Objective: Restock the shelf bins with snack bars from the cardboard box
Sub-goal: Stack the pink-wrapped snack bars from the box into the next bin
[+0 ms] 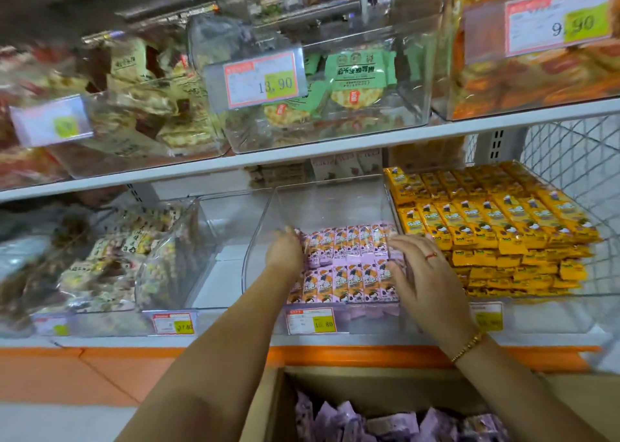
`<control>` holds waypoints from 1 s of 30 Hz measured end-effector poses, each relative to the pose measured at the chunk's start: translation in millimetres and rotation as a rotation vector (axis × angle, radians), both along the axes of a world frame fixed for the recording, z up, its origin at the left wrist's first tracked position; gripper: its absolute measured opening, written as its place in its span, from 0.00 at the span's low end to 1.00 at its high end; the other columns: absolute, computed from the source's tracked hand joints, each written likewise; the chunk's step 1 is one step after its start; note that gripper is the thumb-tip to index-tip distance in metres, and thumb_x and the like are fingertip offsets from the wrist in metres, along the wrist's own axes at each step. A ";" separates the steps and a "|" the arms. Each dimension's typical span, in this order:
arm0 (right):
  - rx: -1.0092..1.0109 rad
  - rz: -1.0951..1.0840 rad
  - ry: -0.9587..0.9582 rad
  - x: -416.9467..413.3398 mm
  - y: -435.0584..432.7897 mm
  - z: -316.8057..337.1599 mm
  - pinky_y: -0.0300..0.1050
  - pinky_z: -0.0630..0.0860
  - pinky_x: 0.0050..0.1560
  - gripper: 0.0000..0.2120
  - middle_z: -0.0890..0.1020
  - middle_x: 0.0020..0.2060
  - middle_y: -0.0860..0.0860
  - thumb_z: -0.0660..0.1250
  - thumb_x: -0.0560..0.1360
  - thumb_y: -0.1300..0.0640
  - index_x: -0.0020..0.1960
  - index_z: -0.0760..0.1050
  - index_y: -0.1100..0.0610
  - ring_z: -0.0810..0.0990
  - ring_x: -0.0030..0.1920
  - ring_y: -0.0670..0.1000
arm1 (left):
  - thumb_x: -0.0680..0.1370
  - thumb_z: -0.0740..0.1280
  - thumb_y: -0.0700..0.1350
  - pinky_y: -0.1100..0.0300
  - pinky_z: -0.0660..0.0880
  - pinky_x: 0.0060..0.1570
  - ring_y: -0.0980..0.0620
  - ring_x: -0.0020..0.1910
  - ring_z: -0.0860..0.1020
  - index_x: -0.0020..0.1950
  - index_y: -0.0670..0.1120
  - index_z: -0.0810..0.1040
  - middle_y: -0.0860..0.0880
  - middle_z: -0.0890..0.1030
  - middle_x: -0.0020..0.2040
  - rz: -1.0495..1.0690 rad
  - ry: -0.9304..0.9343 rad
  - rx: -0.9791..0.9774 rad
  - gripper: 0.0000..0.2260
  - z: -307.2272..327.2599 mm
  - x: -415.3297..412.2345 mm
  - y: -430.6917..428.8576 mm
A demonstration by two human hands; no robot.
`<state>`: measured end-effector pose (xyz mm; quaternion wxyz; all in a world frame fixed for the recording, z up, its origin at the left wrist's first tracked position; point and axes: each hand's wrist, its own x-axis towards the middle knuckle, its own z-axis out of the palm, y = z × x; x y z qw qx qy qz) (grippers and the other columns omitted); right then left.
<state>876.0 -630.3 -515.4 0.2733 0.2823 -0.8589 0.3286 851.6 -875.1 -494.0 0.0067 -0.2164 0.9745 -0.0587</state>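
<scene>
Our left hand [285,252] is pressing the left end of the pink-and-orange wrapped snack bars [345,260] in the clear plastic shelf bin [328,203], though we cannot tell its finger curl. Our right hand [422,274] is squaring them, fingers [401,245] straight, together. Next we are likely reaching into the brown cardboard box [271,404].

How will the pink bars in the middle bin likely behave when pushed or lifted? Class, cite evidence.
The pink bars probably slide together as a row: they lie packed side by side in smooth wrappers. Each is likely light, being small and slim. Lifted, a row may well fall apart, as no band shows; the left hand and right hand flank it.
</scene>
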 end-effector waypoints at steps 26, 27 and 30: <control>-0.116 0.171 0.268 40.9 17.4 -23.3 0.48 0.69 0.47 0.05 0.74 0.43 0.58 0.65 0.73 0.64 0.46 0.78 0.63 0.70 0.46 0.54 | 0.77 0.61 0.48 0.54 0.63 0.34 0.45 0.35 0.71 0.37 0.42 0.72 0.46 0.74 0.34 -0.302 0.705 0.417 0.12 2.9 137.0 73.3; -0.100 0.216 0.244 53.7 22.2 -38.4 0.46 0.69 0.47 0.05 0.74 0.43 0.57 0.64 0.73 0.63 0.45 0.78 0.62 0.70 0.45 0.54 | 0.77 0.61 0.48 0.54 0.61 0.33 0.46 0.33 0.69 0.34 0.44 0.69 0.47 0.72 0.31 -0.286 0.683 0.444 0.13 -10.2 152.6 79.0; 0.050 0.305 0.022 79.8 39.9 -95.0 0.47 0.72 0.45 0.05 0.74 0.43 0.56 0.63 0.74 0.62 0.46 0.77 0.61 0.73 0.45 0.55 | 0.79 0.62 0.48 0.53 0.65 0.34 0.45 0.34 0.72 0.35 0.44 0.69 0.45 0.75 0.33 -0.134 0.496 0.554 0.14 -53.3 181.7 91.2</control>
